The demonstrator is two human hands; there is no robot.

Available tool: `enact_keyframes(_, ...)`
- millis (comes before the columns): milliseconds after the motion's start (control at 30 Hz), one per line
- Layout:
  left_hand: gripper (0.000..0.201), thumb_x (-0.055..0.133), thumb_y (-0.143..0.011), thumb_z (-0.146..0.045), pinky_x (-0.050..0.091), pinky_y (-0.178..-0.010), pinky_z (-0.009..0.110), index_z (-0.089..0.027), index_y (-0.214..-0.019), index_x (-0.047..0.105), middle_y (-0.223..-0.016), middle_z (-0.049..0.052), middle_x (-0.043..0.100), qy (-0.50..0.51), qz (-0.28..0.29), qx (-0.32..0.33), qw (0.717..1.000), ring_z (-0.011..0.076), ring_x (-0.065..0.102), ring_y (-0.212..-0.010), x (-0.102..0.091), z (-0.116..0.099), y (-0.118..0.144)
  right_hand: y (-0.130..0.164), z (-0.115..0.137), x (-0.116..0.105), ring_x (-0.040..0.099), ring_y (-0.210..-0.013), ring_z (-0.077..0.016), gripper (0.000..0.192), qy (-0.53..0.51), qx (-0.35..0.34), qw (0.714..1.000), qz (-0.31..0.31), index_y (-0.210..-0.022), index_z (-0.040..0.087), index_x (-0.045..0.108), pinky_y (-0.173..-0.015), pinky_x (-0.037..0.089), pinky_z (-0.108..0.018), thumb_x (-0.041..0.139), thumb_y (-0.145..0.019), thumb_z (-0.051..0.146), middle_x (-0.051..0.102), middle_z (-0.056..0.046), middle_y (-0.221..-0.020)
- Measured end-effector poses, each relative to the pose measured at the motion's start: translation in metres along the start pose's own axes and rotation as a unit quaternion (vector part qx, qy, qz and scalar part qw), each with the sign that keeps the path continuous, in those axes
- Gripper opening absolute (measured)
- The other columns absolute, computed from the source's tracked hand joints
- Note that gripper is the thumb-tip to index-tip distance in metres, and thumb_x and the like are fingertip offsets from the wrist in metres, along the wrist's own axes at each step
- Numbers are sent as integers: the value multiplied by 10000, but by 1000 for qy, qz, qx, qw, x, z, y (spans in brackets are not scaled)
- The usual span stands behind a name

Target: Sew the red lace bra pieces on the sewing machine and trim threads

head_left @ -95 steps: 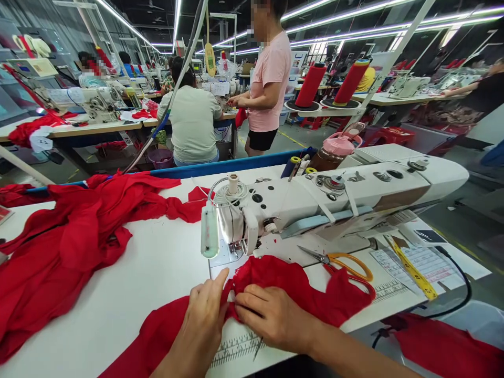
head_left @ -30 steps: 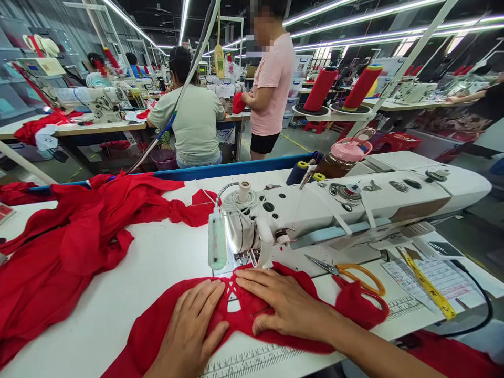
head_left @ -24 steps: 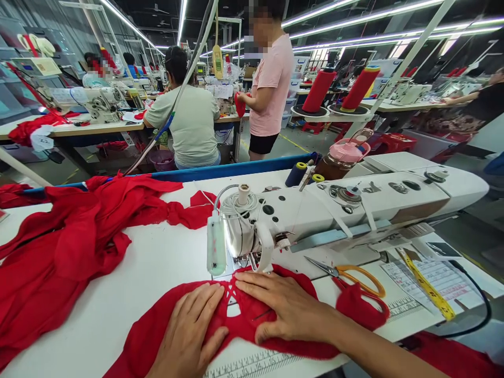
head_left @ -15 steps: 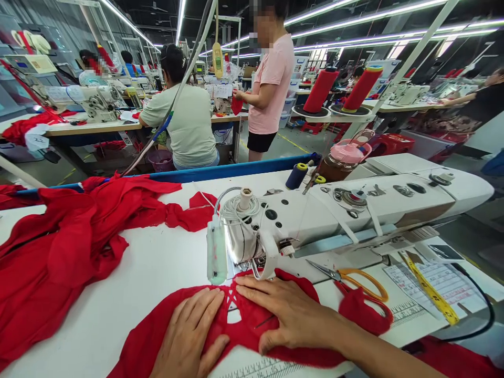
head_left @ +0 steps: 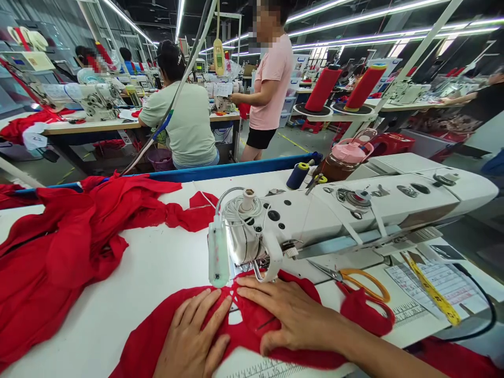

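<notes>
My left hand [head_left: 195, 338] lies flat, fingers spread, on a red fabric piece [head_left: 157, 336] at the table's near edge. My right hand [head_left: 293, 315] presses flat on the same piece just right of it, fingertips close to the presser foot of the white sewing machine [head_left: 334, 210]. Thin crossing red straps show between my two hands. A small lamp [head_left: 218, 257] hangs at the machine's head, right above the cloth.
A heap of red garments [head_left: 71, 236] covers the table's left side. Orange-handled scissors [head_left: 354, 278] and a yellow tape measure [head_left: 431, 286] lie to the right. A pink-lidded bottle [head_left: 342, 157] stands behind the machine. Other people work at tables beyond.
Both hands went from pinching the fabric's edge to lying flat on it. The piece has moved up under the machine head, and my view has shifted slightly nearer.
</notes>
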State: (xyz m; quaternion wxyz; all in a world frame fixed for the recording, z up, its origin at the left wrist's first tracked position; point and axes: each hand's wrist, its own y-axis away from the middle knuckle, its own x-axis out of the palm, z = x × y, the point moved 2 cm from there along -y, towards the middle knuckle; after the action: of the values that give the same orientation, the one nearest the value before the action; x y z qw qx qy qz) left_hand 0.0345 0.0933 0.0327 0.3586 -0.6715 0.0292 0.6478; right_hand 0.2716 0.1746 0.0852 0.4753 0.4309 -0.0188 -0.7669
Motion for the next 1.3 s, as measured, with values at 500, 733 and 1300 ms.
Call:
enact_keyframes(500, 423, 505, -989, -368, 417, -1016, 339, -167, -1354, 576, -1347, 27, 657, 27, -21, -17, 999, 210, 564, -1225, -1, -1, 0, 0, 2, -1, 259, -1484, -361, 801, 1, -31, 999, -15, -1494, 276, 457, -1196, 187, -591, 722, -779, 519, 288, -39, -1637)
enact_keyframes(733, 393, 536, -982, -364, 470, -1005, 347, -164, -1318, 569, -1342, 69, 658, 62, -30, -36, 997, 225, 587, -1228, -3, 0, 3, 1, 3, -4, 243, -1492, -366, 834, 12, -31, 999, -9, -1498, 281, 449, -1199, 197, -588, 726, -768, 573, 279, -31, -1641)
enact_keyframes(1300, 490, 611, -931, -388, 466, -1032, 361, -173, -1365, 536, -1414, 53, 613, 67, 14, -10, 998, 241, 575, -1264, -3, 6, 7, 1, 6, -9, 230, -1494, -396, 919, 24, -2, 999, 36, -1539, 246, 393, -1190, 211, -608, 745, -756, 575, 241, -57, -1648)
